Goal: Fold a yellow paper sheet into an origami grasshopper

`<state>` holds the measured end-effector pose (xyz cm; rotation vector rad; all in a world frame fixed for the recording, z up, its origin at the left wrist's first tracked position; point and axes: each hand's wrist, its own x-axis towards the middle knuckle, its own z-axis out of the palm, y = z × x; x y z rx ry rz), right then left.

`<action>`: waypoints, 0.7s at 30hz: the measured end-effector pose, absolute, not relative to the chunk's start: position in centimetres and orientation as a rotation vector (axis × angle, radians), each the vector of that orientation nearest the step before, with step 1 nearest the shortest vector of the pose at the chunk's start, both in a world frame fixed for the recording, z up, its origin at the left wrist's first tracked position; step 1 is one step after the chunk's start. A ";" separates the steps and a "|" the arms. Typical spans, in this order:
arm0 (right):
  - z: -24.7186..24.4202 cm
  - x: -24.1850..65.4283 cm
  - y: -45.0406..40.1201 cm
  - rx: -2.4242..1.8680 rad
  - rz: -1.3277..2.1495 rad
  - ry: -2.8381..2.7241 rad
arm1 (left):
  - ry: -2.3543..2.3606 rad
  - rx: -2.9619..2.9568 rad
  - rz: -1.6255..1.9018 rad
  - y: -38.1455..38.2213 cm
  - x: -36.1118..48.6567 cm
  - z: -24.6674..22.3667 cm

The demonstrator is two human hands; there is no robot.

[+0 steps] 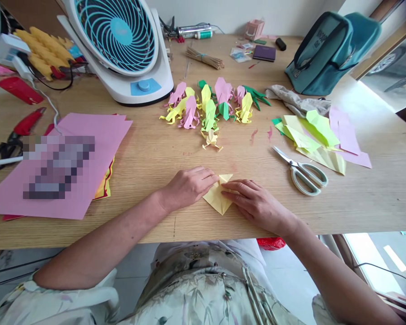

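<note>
A small pale yellow folded paper lies on the wooden table close to its front edge, one corner pointing toward me. My left hand rests at its upper left side, fingers together and tips on the paper. From the right, my right hand presses its fingertips onto the paper near the top fold. Both thumbs are mostly hidden. Beyond the hands stands a group of folded paper figures in pink, yellow and green, with a small pale yellow one at the front.
White-handled scissors and loose paper sheets lie to the right. Pink sheets with a blurred object on top are at the left. A fan, a bundle of sticks and a teal bag stand farther back.
</note>
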<state>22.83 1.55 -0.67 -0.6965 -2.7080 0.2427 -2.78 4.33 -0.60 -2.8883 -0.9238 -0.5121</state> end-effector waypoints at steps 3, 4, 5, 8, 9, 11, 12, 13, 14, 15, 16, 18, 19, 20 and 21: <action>-0.7 22.8 1.6 -0.701 0.248 -2.692 | -0.929 -2.874 -0.489 4.2 -2.6 -0.7; -0.8 22.8 1.6 -0.700 0.247 -2.685 | -0.934 -2.873 -0.486 4.2 -2.5 -0.7; -0.8 22.8 1.6 -0.698 0.246 -2.678 | -0.947 -2.875 -0.488 4.2 -2.5 -0.7; -0.9 22.8 1.5 -0.691 0.253 -2.665 | -1.032 -2.909 -0.529 4.3 -2.6 -0.6; -0.9 22.8 1.5 -0.691 0.257 -2.660 | -1.070 -2.929 -0.559 4.4 -2.6 -0.5; -0.9 22.9 1.4 -0.690 0.262 -2.646 | -1.132 -2.971 -0.617 4.6 -2.7 -0.4; -1.0 22.9 1.4 -0.690 0.264 -2.640 | -1.149 -2.988 -0.632 4.7 -2.7 -0.3; -1.0 22.9 1.4 -0.689 0.266 -2.637 | -1.159 -2.998 -0.635 4.7 -2.8 -0.3; -1.0 23.0 1.4 -0.689 0.268 -2.634 | -1.162 -3.003 -0.629 4.7 -2.7 -0.2; -1.0 23.0 1.4 -0.688 0.270 -2.632 | -1.163 -3.001 -0.621 4.7 -2.7 -0.2; -1.0 23.0 1.4 -0.688 0.271 -2.629 | -1.162 -2.994 -0.612 4.6 -2.6 -0.1; -1.0 23.0 1.3 -0.692 0.271 -2.622 | -1.154 -2.979 -0.596 4.5 -2.5 0.0; -1.0 23.0 1.3 -0.699 0.272 -2.619 | -1.149 -2.972 -0.587 4.4 -2.5 0.0; -1.0 23.0 1.3 -0.708 0.276 -2.616 | -1.147 -2.967 -0.580 4.4 -2.4 0.0; -1.0 23.1 1.3 -0.716 0.283 -2.615 | -1.146 -2.965 -0.577 4.3 -2.4 0.1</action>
